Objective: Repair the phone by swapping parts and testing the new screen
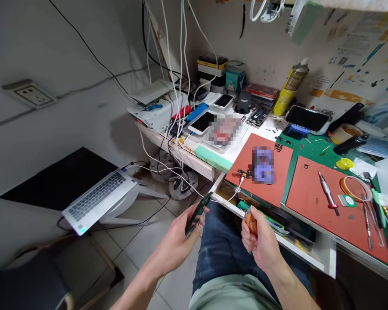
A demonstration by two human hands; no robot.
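Hands work over the lap. Left hand [177, 241] pinches a dark phone [197, 214] by its edges; right hand [261, 245] is closed around an orange-handled tool [251, 222]. Tool and phone are apart, not yet touching.

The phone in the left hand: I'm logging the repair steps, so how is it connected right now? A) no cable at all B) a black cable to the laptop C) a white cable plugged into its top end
C: a white cable runs into the top end of the phone held in the left hand.
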